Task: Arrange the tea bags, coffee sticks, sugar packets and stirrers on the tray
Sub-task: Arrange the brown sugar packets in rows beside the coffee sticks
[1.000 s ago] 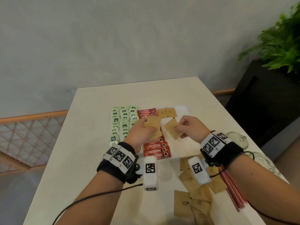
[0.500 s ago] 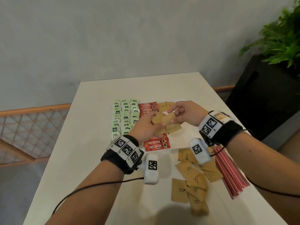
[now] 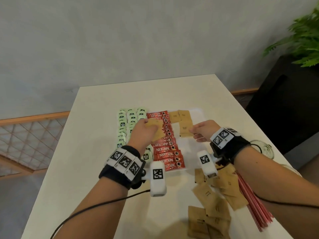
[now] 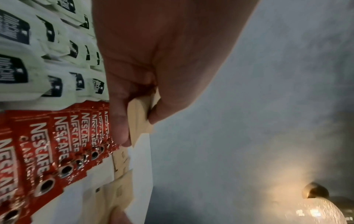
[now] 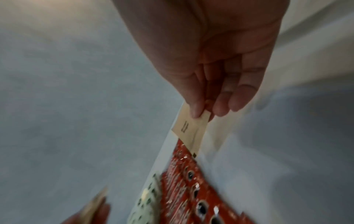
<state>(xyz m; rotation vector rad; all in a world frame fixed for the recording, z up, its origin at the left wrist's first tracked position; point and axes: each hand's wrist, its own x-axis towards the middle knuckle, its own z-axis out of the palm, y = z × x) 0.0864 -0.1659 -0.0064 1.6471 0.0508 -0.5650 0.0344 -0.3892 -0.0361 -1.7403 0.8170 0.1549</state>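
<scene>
Standing over the cream table [image 3: 103, 118], the person holds both hands above the white tray [image 3: 196, 112]. Their left hand [image 3: 144, 133] has fingers and thumb closed round a small stack of brown sugar packets [image 3: 156, 130], held over the middle column of red coffee sticks [image 3: 165, 152]; the left wrist view shows the stack squeezed between thumb and fingers. Their right hand [image 3: 204, 131] pinches a single brown sugar packet [image 3: 185, 128] by its near edge between thumb and fingertips, just above the bare white part of the tray to the right of the coffee sticks. Three more sugar packets [image 3: 180, 115] lie flat at the far end of that column. Pale green tea bags [image 3: 125, 125] fill the tray's left side in three rows. Off the tray, near the person, a loose heap of sugar packets [image 3: 212, 209] lies on the table, and red stirrers [image 3: 255, 207] lie in a bundle just right of the heap.
</scene>
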